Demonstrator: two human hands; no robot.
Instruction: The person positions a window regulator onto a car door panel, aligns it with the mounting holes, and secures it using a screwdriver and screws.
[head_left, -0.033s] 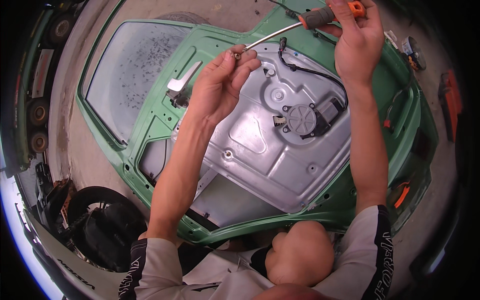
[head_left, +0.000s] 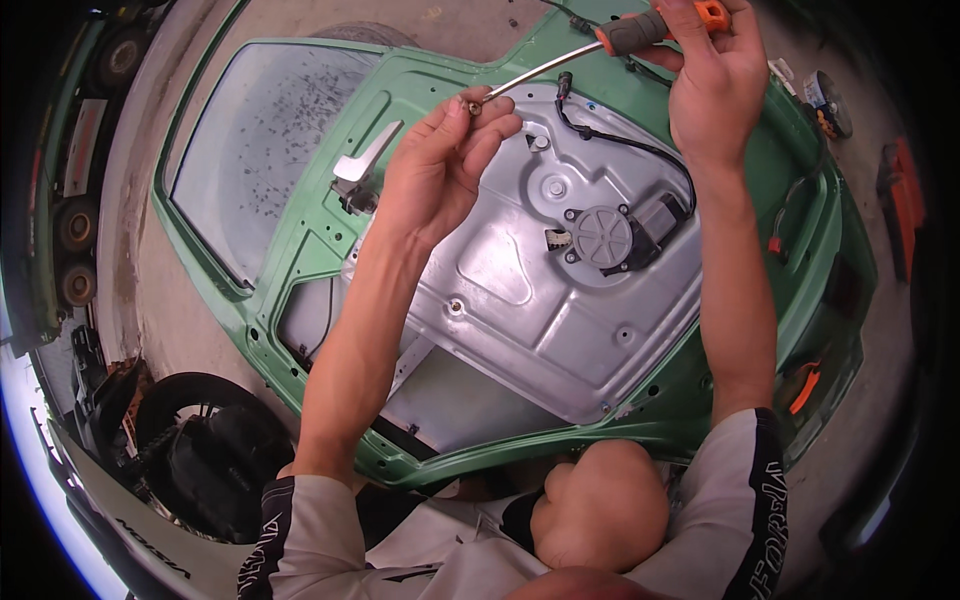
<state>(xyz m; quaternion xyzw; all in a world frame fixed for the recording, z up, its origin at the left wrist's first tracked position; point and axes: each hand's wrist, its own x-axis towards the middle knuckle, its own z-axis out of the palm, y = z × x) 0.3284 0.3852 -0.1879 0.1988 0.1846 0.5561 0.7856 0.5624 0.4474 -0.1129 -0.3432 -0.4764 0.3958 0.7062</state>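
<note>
My right hand (head_left: 715, 105), at the top right, is closed round the grey and orange handle of a screwdriver (head_left: 545, 68). The long shaft slants down to the left. At its tip, the fingers of my left hand (head_left: 440, 165) pinch a small metal screw (head_left: 475, 108), its exact shape hard to make out. Both hands are raised over a green vehicle door (head_left: 420, 80) lying flat. Below them, a silvery metal panel (head_left: 510, 330) is set in the door and carries a round black-and-grey motor (head_left: 603, 238).
A black cable with a connector (head_left: 565, 85) runs over the panel to the motor. Left of my left hand is a white door handle (head_left: 368, 160). The window glass (head_left: 260, 150) spans the door's far left. A black wheel (head_left: 205, 450) stands at lower left, and my knee (head_left: 600, 505) is close to the door's near edge.
</note>
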